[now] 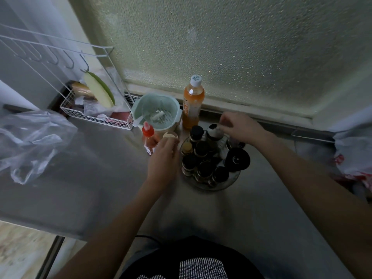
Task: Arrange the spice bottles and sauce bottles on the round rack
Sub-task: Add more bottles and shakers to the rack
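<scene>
A round clear rack (225, 183) stands on the steel counter and holds several dark-capped spice bottles (203, 150). My right hand (239, 127) reaches over the rack's far side, its fingertips pinched on the top of a tall dark bottle (214, 132) standing at the back of the rack. My left hand (164, 158) is just left of the rack, closed around a small jar with a beige lid (170, 135). A red sauce bottle with a red nozzle (148, 138) stands right beside that hand. A tall orange bottle with a white cap (192, 103) stands behind the rack.
A pale green colander bowl (138, 107) sits behind the red bottle. A white wire dish rack (96, 117) with packets is at the back left. Crumpled clear plastic bags (30, 141) lie at the left, and a red-and-white bag (354, 158) at the right. A frosted window (221, 47) backs the counter.
</scene>
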Available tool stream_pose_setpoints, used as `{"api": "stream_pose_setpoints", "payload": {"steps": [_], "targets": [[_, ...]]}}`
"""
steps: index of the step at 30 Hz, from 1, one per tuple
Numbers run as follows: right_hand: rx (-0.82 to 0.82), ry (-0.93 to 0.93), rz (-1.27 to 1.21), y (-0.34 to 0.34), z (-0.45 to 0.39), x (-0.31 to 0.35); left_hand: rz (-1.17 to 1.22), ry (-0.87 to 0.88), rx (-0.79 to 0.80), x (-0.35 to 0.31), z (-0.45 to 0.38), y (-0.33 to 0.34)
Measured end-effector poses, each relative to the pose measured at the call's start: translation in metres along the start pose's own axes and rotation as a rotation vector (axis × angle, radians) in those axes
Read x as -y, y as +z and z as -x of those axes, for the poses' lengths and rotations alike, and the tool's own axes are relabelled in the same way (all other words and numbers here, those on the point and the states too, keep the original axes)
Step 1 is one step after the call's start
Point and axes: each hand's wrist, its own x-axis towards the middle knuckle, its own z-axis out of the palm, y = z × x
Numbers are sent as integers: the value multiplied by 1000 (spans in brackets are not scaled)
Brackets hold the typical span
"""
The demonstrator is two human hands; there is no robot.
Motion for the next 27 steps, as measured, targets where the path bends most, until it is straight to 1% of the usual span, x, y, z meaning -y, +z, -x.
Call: {"api": "stream_pose_setpoints", "payload": {"steps": [1,2,3,4,5,6,7,9,10,12,14,17,19,22,24,26,27], "targets": [[-126,-37,85,-3,2,13,18,-33,-70,2,3,-3],[-218,-97,152,-4,4,29,34,-88,-148,4,5,-5],[-266,-173,174,-1,6,46,50,-157,-231,7,6,-7],[-261,-243,184,4,7,63,64,-238,-302,9,4,-9],[-222,-297,205,12,7,80,78,-313,-336,14,1,-10],[-161,-322,250,22,5,94,81,-379,-315,20,-3,-12],[-91,-321,307,33,2,105,65,-426,-253,29,-8,-12],[28,-278,395,56,-6,118,-25,-468,-65,48,-19,-13],[61,-255,414,66,-9,122,-60,-466,28,54,-24,-15],[69,-204,412,81,-11,126,-51,-429,151,60,-29,-19],[30,-170,382,89,-9,128,-8,-393,179,59,-32,-23],[-11,-196,305,85,0,127,58,-385,81,56,-33,-26],[-68,-218,197,77,7,122,92,-378,75,56,-32,-26],[-265,-227,-23,58,27,108,91,-370,99,60,-33,-25],[-398,-196,-226,37,44,98,74,-388,112,63,-36,-25],[-467,-129,-389,14,62,84,57,-380,113,61,-36,-24],[-474,-97,-423,3,70,75,50,-364,98,59,-35,-23]]}}
